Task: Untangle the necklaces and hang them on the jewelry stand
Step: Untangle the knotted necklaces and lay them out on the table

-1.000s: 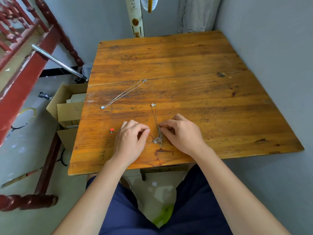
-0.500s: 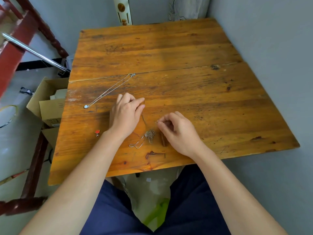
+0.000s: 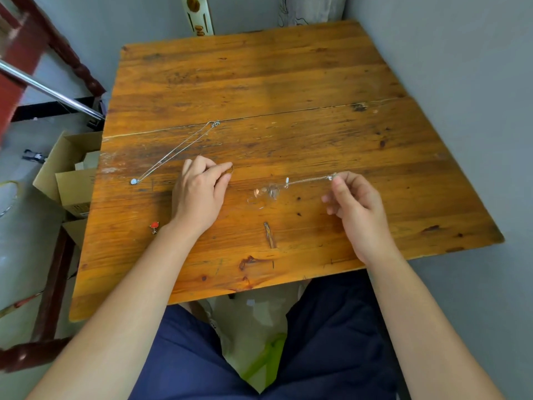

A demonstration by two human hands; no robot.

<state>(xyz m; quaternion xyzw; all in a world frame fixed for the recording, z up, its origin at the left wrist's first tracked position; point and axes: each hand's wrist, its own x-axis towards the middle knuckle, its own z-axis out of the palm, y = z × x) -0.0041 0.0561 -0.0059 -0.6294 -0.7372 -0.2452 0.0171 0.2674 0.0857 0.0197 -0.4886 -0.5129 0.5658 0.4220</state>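
A tangled clump of thin silver necklaces (image 3: pixel 266 193) lies blurred at the middle of the wooden table (image 3: pixel 259 76). My right hand (image 3: pixel 356 207) pinches one chain end, and that chain (image 3: pixel 310 180) runs taut leftward to the clump. To the clump's left, my left hand (image 3: pixel 202 192) pinches another thin chain end at its fingertips. A separate straightened necklace (image 3: pixel 176 153) with a pale round pendant lies diagonally at the left. No jewelry stand is in view.
A small red pendant (image 3: pixel 155 225) lies near the table's left front edge. Cardboard boxes (image 3: pixel 69 180) stand on the floor at the left, beside a red wooden railing (image 3: pixel 17 53) and a metal rod (image 3: pixel 52 92). A grey wall (image 3: pixel 461 82) borders the table's right side.
My right hand has moved right and my left hand has moved up and left, pulling chains out from the clump. The clump has shifted away from the front edge.
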